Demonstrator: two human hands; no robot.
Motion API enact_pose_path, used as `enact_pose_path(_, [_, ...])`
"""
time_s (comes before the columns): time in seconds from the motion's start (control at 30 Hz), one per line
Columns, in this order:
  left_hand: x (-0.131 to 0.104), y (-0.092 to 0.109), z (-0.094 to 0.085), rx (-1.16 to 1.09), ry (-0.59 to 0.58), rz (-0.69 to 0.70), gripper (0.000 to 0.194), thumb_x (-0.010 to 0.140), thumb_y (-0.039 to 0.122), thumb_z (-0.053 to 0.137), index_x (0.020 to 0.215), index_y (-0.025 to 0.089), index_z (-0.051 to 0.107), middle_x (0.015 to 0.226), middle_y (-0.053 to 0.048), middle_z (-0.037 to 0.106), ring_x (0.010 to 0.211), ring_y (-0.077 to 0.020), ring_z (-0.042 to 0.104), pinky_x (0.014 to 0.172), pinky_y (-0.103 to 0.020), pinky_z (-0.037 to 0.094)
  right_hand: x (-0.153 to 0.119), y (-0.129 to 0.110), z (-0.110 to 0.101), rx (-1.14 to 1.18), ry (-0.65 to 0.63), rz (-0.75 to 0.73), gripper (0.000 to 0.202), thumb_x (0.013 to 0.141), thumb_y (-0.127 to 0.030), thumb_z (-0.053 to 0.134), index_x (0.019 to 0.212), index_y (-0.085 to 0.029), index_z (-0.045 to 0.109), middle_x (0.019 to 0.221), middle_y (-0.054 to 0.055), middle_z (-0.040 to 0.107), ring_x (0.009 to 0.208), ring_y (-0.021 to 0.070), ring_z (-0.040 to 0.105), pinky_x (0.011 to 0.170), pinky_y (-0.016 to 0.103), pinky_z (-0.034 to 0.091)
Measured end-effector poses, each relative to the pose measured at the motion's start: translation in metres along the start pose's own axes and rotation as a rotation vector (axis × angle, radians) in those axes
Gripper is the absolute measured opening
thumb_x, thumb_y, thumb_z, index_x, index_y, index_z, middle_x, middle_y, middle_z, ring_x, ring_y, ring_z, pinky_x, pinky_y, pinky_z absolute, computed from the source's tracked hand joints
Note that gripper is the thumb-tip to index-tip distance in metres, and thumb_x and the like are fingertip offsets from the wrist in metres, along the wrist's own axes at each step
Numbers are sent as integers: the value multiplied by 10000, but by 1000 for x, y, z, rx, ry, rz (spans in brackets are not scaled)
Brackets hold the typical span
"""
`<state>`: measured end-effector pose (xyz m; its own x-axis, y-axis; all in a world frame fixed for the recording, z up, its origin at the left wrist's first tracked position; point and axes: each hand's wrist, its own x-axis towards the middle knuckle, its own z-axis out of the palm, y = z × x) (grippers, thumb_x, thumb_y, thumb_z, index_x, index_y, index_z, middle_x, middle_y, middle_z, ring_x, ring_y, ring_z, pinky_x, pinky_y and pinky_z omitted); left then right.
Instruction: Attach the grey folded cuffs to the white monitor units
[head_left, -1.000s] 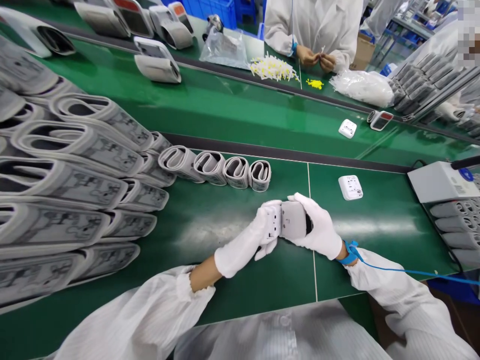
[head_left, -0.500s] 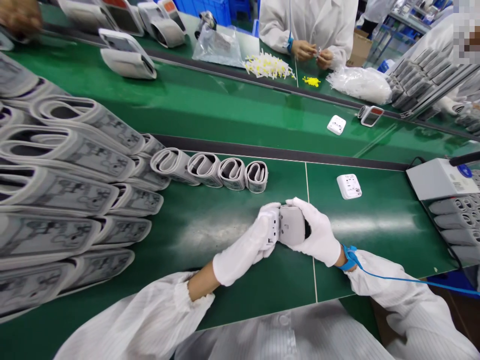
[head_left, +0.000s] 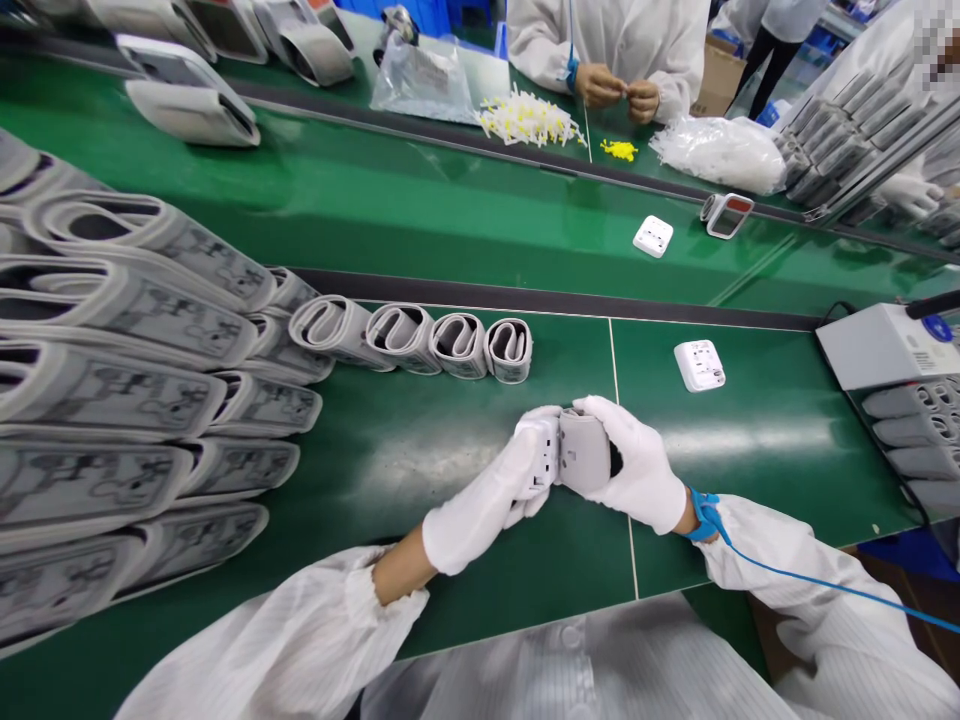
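Note:
My gloved left hand (head_left: 531,462) is closed around a white plastic device housing (head_left: 547,458) with small dark slots along its face. In my gloved right hand (head_left: 636,462) is a rolled grey cuff (head_left: 584,452), its curved plate pressed edge to edge against the housing. Fingers partly cover both pieces. Another white housing (head_left: 700,366) lies on the green bench to the right. Beyond my hands, several rolled grey cuffs (head_left: 508,350) stand in a row. A blue wrist strap (head_left: 705,516) with a cord circles my right wrist.
Stacked patterned cuffs (head_left: 112,390) fill the left side. Behind a dark rail, a green belt (head_left: 450,215) carries a white housing (head_left: 653,236) and monitors with cuffs (head_left: 193,92). A grey-white box (head_left: 877,345) stands right. Across, a co-worker's hands (head_left: 619,94) work near small yellow-white parts (head_left: 531,118).
The housing and monitors on the belt have shifted left. A hand at the upper left has gone out of view. My hands and the pieces in them look nearly unchanged.

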<state>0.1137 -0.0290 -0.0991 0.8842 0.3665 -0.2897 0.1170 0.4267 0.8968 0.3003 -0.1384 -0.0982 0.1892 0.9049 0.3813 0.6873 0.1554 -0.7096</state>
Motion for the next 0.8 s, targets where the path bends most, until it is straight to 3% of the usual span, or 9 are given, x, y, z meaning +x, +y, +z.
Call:
enact_pose_path(0.27, [0,1,6,-84,44,25,758,943,791,364,1510,288,397,659,53,459,442,-69,278,496,-240,315,-2,-6,1,-29,47,-16,765,758,-304,826,1465,-281,535,1363,81,672,1212,279,692,1070,410,585])
enact_pose_path(0.6, [5,-11,5,-131,57,47,783,972,755,350,1549,226,331,574,49,497,408,-101,343,426,-231,288,-8,-7,3,-36,46,17,793,733,-289,828,1470,-286,537,1373,75,664,1206,292,691,1068,422,587])
enact_pose_path(0.8, [2,5,14,-108,85,21,940,875,858,418,1531,191,319,601,62,486,421,-92,321,416,-235,261,-7,-7,1,-53,47,21,772,740,-289,824,1460,-269,548,1376,89,660,1228,300,680,1089,440,573])
